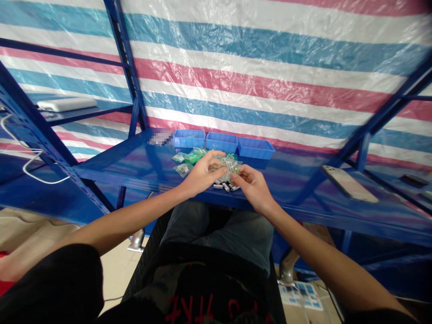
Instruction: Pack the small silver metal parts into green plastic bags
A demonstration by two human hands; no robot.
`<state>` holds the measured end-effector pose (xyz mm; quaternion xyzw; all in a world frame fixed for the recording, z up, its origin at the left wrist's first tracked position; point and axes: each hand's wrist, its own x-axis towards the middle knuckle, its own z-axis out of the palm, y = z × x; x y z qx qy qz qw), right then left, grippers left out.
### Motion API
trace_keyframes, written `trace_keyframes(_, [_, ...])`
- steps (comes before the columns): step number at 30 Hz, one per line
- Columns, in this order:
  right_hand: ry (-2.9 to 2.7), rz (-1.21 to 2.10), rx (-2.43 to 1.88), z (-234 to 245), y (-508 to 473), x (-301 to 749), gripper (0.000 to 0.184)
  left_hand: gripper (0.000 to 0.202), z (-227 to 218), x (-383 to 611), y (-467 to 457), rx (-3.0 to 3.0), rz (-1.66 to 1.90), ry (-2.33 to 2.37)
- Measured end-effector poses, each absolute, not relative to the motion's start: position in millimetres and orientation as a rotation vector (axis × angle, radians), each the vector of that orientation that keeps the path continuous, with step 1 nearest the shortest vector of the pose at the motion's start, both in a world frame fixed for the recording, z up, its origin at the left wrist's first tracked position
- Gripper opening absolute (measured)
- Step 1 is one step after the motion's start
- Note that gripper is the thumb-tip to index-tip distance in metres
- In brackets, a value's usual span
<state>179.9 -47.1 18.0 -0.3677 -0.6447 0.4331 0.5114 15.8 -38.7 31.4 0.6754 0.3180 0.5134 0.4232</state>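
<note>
Above the blue surface (297, 168), I've got a clear plastic bag (231, 166) pinched between my left hand (206, 168) and right hand (251, 183), little black-and-white pieces (226, 186) closer to me, three blue bins (222, 145) lined up behind.

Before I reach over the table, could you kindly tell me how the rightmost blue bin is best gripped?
I'd pinch the right-hand rim of the rightmost bin, coming from the right. Its open top leaves that rim exposed, whereas the middle bin stands close on its left.
</note>
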Motion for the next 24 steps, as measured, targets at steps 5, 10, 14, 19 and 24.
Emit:
trace_keyframes(5, [-1.614, 0.994, -0.942, 15, -50, 177, 0.024, 0.018, 28, 16, -37, 1.809, 1.150, 0.790])
trace_keyframes(10, [-1.559, 0.888, -1.022, 13, -45, 179, 0.034, 0.017, 32, -2, -8, 2.033, 1.228, 1.062])
trace_keyframes(14, [-1.571, 0.852, -1.040, 14, -43, 180, 0.037, 0.014, 55, -24, 28, 2.197, 1.602, 1.374])
trace_keyframes(19, [-1.647, 0.839, -1.047, 13, -44, 180, 0.031, 0.022, 85, -39, 72, 2.508, 1.899, 1.472])
trace_keyframes(24, [-1.679, 0.820, -1.041, 17, -44, 185, 0.028, 0.031, 89, -51, 106, 2.755, 1.047, 1.901])
